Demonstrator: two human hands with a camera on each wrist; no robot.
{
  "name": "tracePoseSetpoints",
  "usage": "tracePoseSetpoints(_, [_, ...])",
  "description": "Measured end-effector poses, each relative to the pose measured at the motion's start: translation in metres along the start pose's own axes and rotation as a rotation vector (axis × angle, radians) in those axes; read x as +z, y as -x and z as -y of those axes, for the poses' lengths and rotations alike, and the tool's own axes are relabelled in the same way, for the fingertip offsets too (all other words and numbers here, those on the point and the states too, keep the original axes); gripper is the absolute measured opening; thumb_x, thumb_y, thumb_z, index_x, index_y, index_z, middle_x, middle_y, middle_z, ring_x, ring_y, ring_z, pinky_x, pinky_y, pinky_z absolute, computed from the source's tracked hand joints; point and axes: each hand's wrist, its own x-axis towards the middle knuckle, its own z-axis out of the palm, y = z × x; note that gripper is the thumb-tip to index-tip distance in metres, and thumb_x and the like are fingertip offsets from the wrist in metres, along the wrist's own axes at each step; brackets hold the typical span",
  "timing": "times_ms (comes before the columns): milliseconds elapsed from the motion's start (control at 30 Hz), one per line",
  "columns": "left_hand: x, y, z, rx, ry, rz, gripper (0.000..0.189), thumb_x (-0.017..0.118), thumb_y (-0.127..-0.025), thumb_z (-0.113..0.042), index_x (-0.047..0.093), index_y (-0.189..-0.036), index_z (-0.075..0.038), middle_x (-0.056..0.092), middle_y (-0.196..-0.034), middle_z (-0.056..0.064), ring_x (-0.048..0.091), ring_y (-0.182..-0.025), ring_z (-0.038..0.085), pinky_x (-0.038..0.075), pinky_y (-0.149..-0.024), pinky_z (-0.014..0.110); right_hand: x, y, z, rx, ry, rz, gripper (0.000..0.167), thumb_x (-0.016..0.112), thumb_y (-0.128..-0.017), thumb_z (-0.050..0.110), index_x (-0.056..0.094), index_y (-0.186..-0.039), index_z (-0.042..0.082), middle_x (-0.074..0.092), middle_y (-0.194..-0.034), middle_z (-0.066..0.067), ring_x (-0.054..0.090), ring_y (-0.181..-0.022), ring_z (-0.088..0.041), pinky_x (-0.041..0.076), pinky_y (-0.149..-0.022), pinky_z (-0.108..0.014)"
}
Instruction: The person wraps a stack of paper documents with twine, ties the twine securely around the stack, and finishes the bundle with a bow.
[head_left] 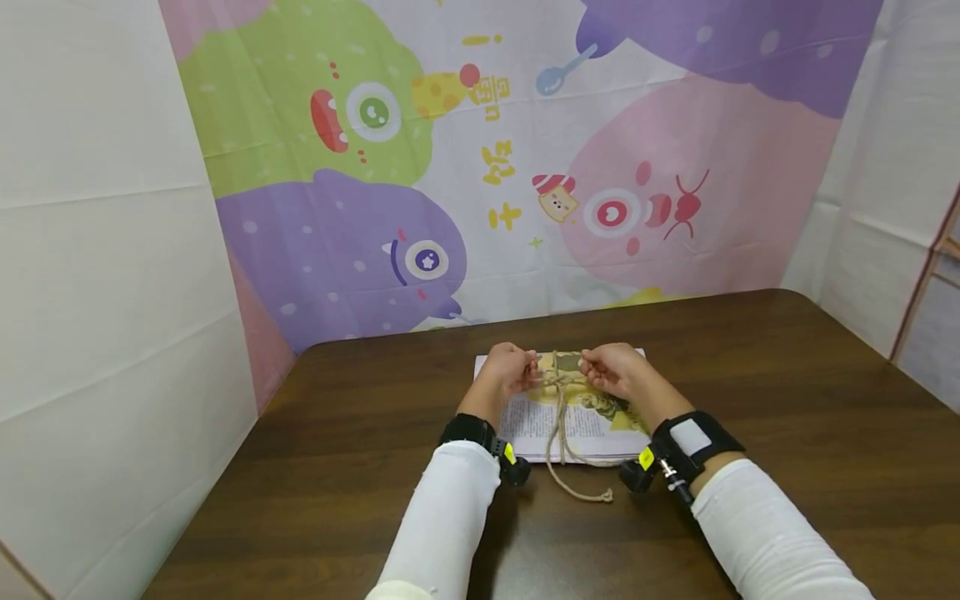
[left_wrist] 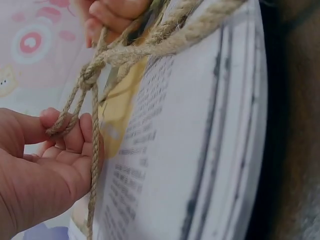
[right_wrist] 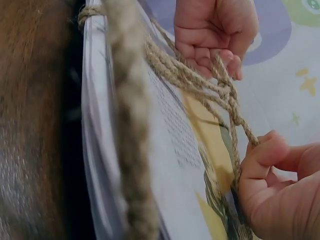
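A stack of printed papers with a yellow picture on top lies on the table. Jute twine runs over it, crossing near the middle. My left hand pinches a loop of the twine between thumb and forefinger, clearest in the left wrist view, where a knot sits just beyond the fingertips. Opposite it, my right hand pinches another length of twine; the right wrist view shows this strand running taut from the knot to its thumb and forefinger. Both hands are close over the far half of the stack.
A knotted loose twine end trails past the stack's near edge onto the dark wooden table. A cartoon-printed cloth hangs behind the table's far edge. White sheets hang along the sides.
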Motion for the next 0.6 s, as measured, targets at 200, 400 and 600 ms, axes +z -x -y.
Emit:
tracePoseSetpoints(200, [-0.006,0.000,0.005,-0.039,0.056,0.019,0.017,0.045,-0.102,-0.002,0.049,-0.085,-0.001,0.047,-0.064,0.002,0.045,-0.054,0.011,0.052,-0.068,0.033,-0.007,-0.001,-0.002,0.045,-0.011,0.018,0.016,0.037,-0.105,0.008,0.046,-0.098,-0.003,0.051,-0.061,-0.002,0.032,-0.043,-0.003,0.027,-0.039,-0.015])
tracePoseSetpoints(400, [-0.006,0.000,0.008,-0.015,0.054,-0.001,0.013,0.047,-0.101,-0.003,0.055,-0.095,0.005,0.049,-0.063,0.002,0.046,-0.053,0.012,0.052,-0.069,0.034,-0.007,0.002,-0.004,-0.003,0.108,-0.029,0.017,0.037,-0.106,0.009,0.048,-0.103,-0.004,0.050,-0.062,-0.001,0.028,-0.042,-0.004,0.027,-0.040,-0.017])
tracePoseSetpoints(600, [-0.011,0.000,0.012,0.017,0.058,-0.066,0.024,0.050,-0.102,-0.010,0.057,-0.113,0.010,0.060,-0.077,0.007,0.061,-0.068,0.016,0.055,-0.080,0.036,-0.004,0.004,-0.003,-0.121,0.317,-0.039,0.032,0.045,-0.105,0.014,0.051,-0.121,-0.013,0.064,-0.075,-0.006,0.050,-0.052,-0.007,0.047,-0.050,-0.020])
